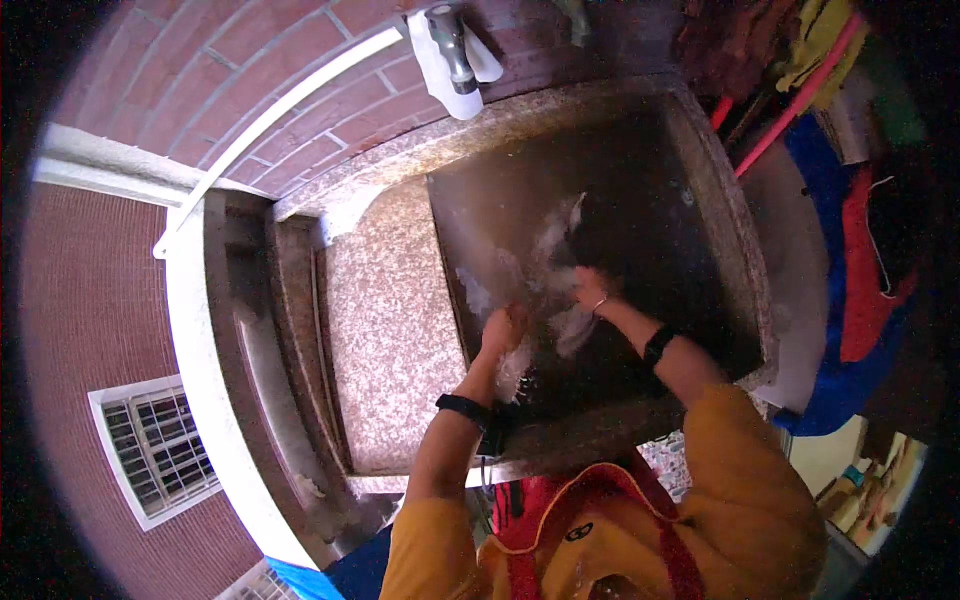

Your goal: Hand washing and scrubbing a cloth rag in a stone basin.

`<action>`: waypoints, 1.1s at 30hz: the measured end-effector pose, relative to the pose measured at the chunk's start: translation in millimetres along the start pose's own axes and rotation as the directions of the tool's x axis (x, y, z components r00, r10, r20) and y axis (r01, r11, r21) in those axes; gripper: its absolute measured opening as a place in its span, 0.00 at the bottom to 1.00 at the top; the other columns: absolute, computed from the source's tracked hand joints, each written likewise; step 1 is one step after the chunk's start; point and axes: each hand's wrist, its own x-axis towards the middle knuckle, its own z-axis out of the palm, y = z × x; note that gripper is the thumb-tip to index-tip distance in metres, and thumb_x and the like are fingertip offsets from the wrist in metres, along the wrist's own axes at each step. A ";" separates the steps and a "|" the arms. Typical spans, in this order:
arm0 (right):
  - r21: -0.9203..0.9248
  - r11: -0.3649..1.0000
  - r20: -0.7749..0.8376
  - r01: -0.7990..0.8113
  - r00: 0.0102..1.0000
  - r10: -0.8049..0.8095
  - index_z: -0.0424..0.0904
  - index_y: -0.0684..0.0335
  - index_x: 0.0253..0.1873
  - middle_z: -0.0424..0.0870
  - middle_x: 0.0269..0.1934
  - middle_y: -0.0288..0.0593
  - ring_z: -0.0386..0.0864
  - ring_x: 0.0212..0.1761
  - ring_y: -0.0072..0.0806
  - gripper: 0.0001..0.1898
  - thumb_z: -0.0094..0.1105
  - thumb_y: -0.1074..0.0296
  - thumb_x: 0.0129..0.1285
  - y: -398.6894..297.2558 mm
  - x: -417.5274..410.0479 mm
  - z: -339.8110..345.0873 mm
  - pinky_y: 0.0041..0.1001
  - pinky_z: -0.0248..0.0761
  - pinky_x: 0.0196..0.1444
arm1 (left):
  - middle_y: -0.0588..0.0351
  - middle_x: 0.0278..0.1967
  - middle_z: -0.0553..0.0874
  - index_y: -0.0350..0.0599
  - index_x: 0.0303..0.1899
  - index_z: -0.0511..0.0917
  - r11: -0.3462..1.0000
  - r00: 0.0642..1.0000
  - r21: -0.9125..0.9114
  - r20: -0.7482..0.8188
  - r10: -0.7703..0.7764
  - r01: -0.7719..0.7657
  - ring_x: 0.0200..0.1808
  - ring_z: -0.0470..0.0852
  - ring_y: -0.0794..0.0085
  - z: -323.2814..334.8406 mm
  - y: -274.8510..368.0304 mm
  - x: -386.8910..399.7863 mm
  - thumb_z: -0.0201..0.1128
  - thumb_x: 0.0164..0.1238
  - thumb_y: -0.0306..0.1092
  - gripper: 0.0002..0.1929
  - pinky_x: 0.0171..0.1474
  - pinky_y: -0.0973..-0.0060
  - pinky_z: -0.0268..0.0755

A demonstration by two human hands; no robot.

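Note:
Both hands are over a dark, water-filled stone basin (645, 225). My left hand (505, 328) is curled, low over the basin's left part. To its right, my right hand (594, 289) reaches further in and is blurred. Pale, thin, wet material (576, 330), perhaps cloth, shows around both hands and between them. Blur and murky water hide its outline, and whether the fingers grip it. Left of the water lies a speckled stone slab (390, 337), joined to the basin. Each wrist wears a dark band.
A white holder (442, 82) with a dark cylindrical object (452, 49) is on the brick wall behind the basin. A white pipe (285, 120) runs along that wall. Blue and red cloths (862, 277) hang at the right, near a pink pole (799, 94). A raised rim (731, 195) borders the basin.

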 end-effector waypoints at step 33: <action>0.376 0.629 -0.640 0.681 0.681 -0.355 0.70 0.58 0.50 0.74 0.39 0.40 0.72 0.42 0.28 0.22 0.63 0.68 0.48 -146.2 -43.8 55.9 0.27 0.66 0.46 | 0.54 0.44 0.76 0.44 0.48 0.68 0.037 0.984 -0.995 -0.098 -0.149 -0.094 0.46 0.73 0.66 -50.4 97.8 -139.4 0.42 0.60 0.61 0.29 0.47 0.69 0.66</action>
